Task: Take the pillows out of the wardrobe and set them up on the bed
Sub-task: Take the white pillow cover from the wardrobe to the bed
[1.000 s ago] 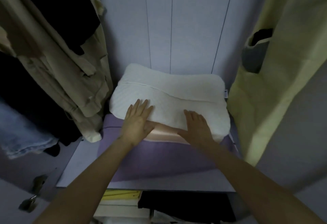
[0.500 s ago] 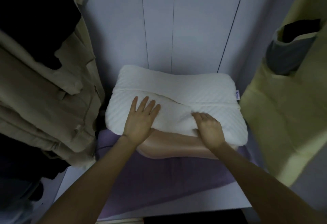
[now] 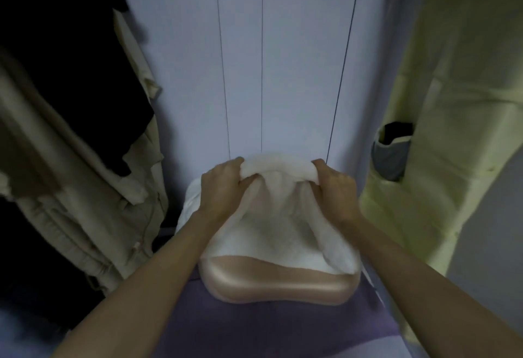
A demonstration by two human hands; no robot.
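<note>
both hands, left hand point(image 3: 223, 185) and right hand point(image 3: 334, 185), fingers bunching the white pillow point(image 3: 278, 233) top edge, peach pillow point(image 3: 280, 284) beneath it.

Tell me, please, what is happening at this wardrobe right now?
A person is reaching into the wardrobe with both hands. The left hand and right hand grip the white pillow, lifting its near edge off the pink pillow beneath it. Both pillows are in the wardrobe, on a purple cloth between hanging clothes.
</note>
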